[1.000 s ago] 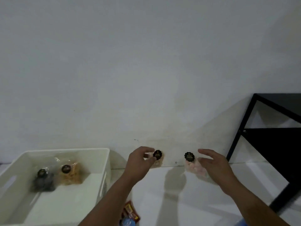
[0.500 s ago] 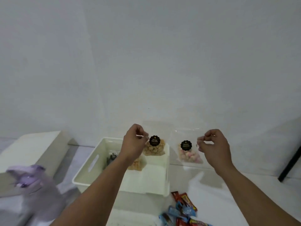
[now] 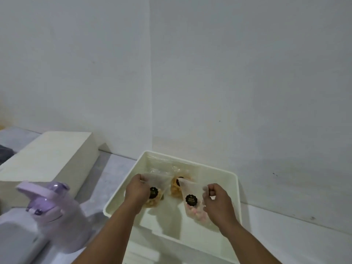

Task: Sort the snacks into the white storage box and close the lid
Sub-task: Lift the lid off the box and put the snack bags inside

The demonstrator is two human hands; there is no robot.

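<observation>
We've got both hands over the open white plastic storage box on the tabletop: our left hand pinches the top of a clear bag of golden-brown snacks, our right hand pinches a clear bag of pink snacks, each with a round black label. Best, we'd say, to lower them near the floor beside the bag of tan snacks by the far wall, then let go flat, leaving room so the lid will seat.
</observation>
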